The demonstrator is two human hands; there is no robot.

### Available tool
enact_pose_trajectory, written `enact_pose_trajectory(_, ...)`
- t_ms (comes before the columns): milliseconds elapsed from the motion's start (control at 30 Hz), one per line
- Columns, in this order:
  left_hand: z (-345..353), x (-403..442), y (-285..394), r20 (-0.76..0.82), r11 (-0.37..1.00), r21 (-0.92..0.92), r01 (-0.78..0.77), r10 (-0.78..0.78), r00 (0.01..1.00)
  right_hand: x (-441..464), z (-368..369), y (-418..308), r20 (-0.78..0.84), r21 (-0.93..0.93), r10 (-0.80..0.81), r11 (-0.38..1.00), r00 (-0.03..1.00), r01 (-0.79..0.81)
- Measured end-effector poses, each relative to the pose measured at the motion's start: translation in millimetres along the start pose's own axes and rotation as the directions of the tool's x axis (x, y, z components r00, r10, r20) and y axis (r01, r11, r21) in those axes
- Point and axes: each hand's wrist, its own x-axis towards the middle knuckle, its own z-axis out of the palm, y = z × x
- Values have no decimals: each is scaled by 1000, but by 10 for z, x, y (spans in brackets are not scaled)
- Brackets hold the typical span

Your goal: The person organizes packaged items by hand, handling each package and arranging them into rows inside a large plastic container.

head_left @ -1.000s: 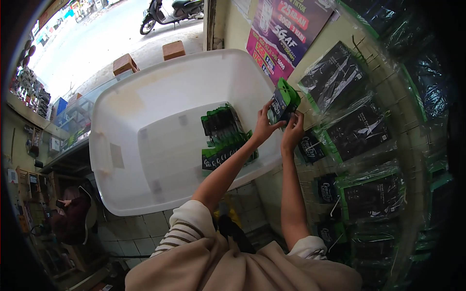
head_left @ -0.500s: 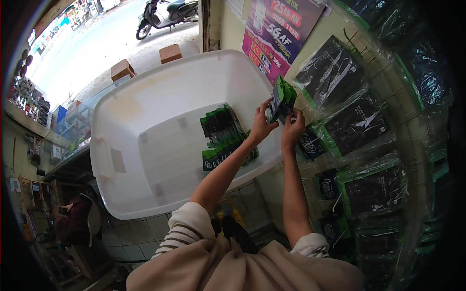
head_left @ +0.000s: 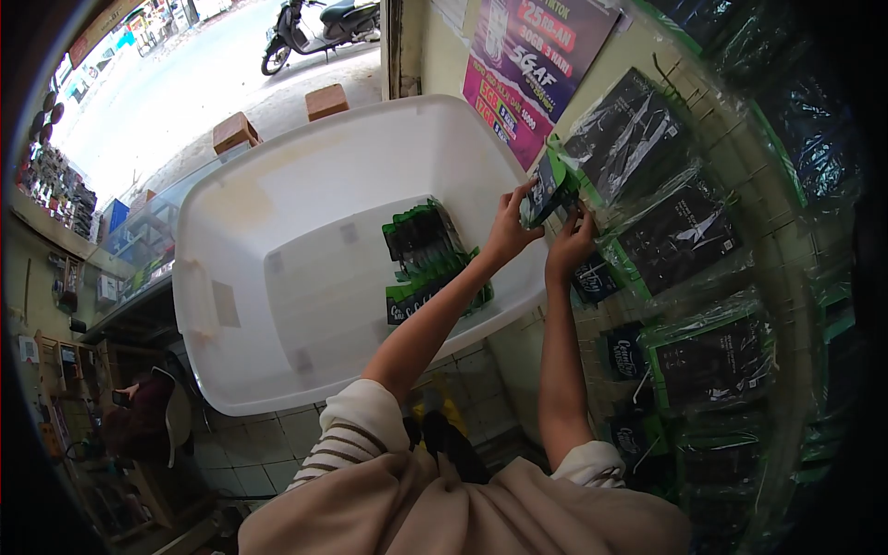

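Observation:
Between my two hands is a small bunch of dark, green-topped packets (head_left: 552,188), held up at the wall past the tub's right rim. My left hand (head_left: 511,227) pinches its left edge. My right hand (head_left: 570,246) has its fingers closed on the lower right part of the bunch. Just right of it hang large dark clothing packs in clear plastic (head_left: 618,139), and a small Country-labelled packet (head_left: 595,280) is below. More green-topped packets (head_left: 421,236) lie in rows inside the white plastic tub (head_left: 305,157).
Wire hooks (head_left: 675,79) stick out of the wall on the right. A purple poster (head_left: 532,69) is on the wall ahead. A glass counter (head_left: 157,231) stands left of the tub. At lower left is a person in a maroon top (head_left: 148,421). Outside, a scooter (head_left: 319,32) is parked.
Both hands have moved slightly right with the bunch, closer to the hanging packs. The bunch has tilted. The tub and the packets in it look unchanged.

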Motion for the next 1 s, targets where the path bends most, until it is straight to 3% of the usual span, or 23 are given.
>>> enact_pose_trajectory(267,125,9,27,-8,986,164,-11,13,1000,-73,137,250,30,141,73,987,997,-76)
enact_pose_trajectory(333,128,2,30,-14,985,170,-24,27,1000,-98,123,200,58,171,164,970,985,-172)
enact_pose_trajectory(467,130,-5,57,-4,993,117,8,-8,1000,-115,170,204,52,181,24,983,998,-33)
enact_pose_trajectory(533,134,-15,9,35,981,160,-110,106,994,-64,201,296,20,69,36,997,999,-37)
enact_pose_trajectory(600,149,6,-15,59,970,199,-141,132,989,-33,192,299,46,85,71,994,996,-75)
enact_pose_trajectory(667,184,44,-13,88,931,281,-234,218,972,-22,162,205,-27,-54,112,992,993,-113)
enact_pose_trajectory(767,235,98,-39,115,951,260,-166,141,983,-7,254,297,-95,-140,27,989,995,-40)
enact_pose_trajectory(900,212,134,-102,124,947,246,-209,183,975,24,279,272,-97,-145,44,988,994,-58)
enact_pose_trajectory(1000,204,143,-94,120,973,214,-84,59,991,52,226,188,-124,-173,16,984,992,-38)
